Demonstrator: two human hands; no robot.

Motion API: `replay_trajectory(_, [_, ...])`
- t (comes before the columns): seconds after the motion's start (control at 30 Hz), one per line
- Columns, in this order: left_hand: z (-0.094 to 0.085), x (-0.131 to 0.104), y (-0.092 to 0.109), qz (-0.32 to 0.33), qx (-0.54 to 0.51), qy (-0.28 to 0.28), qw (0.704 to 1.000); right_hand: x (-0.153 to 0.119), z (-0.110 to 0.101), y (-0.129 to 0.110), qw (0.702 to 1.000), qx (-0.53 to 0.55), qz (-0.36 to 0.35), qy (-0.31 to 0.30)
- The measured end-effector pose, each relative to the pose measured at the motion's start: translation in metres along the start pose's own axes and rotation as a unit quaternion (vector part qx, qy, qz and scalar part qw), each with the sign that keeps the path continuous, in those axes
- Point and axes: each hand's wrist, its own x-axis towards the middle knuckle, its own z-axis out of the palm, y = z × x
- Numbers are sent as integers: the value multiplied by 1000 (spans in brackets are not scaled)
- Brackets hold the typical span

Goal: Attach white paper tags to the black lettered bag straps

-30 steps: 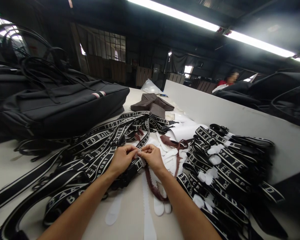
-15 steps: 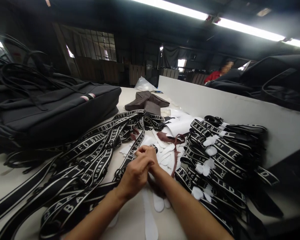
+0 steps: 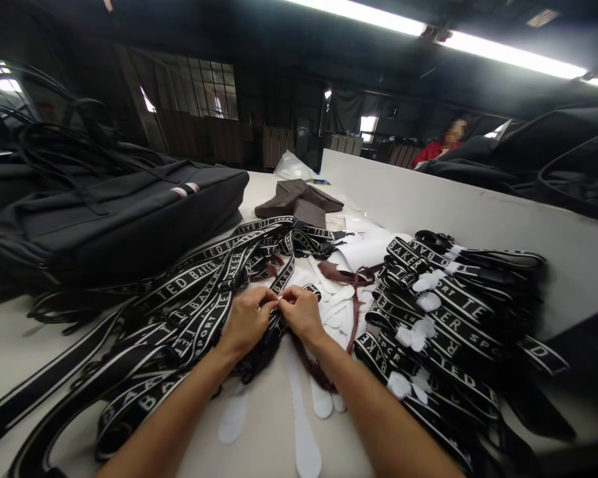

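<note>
My left hand (image 3: 246, 322) and my right hand (image 3: 303, 313) meet fingertip to fingertip over a black strap (image 3: 285, 273) with white lettering. Both are closed in a pinch, and a small bit of a white strip (image 3: 279, 298) shows between them; the rest of it is hidden by my fingers. To the left lies a loose heap of lettered straps (image 3: 194, 282). On the right, folded straps (image 3: 458, 299) are piled in bundles held by white bands (image 3: 412, 334). Flat white strips with notched edges (image 3: 306, 445) lie on the table around my wrists.
A large black bag (image 3: 179, 206) stands at the left. Dark brown folded pieces (image 3: 301, 201) and a clear plastic bag (image 3: 294, 166) sit at the back. Dark red scraps (image 3: 341, 273) lie past my right hand. Behind a white partition (image 3: 379, 186) is a person in red (image 3: 431, 153).
My left hand, earlier crossed over my right, has moved left and forward, so the hands now sit side by side with fingertips meeting. The view has shifted slightly.
</note>
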Motion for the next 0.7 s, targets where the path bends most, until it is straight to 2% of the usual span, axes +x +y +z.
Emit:
replay_trajectory(0.13, [-2, 8, -12, -95, -75, -46, 992, 0, 0, 1, 1000, 14, -2, -10])
replay_trajectory(0.23, [-5, 13, -23, -125, -117, -22, 985, 0, -1, 1, 998, 48, -24, -19])
replay_trajectory(0.33, [-8, 13, -25, -105, -114, -53, 986, -3, -3, -1, 995, 69, -65, -25])
replay_trajectory(0.43, [-12, 11, -18, -62, -58, -87, 993, -5, -4, -4, 993, 65, -93, -23])
replay_trajectory(0.57, [-15, 8, -8, 2, 74, -36, 997, -8, -3, -11, 995, 60, -84, -14])
replay_trajectory(0.7, [-12, 6, -6, -10, 125, 17, 992, -10, -4, -22, 997, 17, -61, 40])
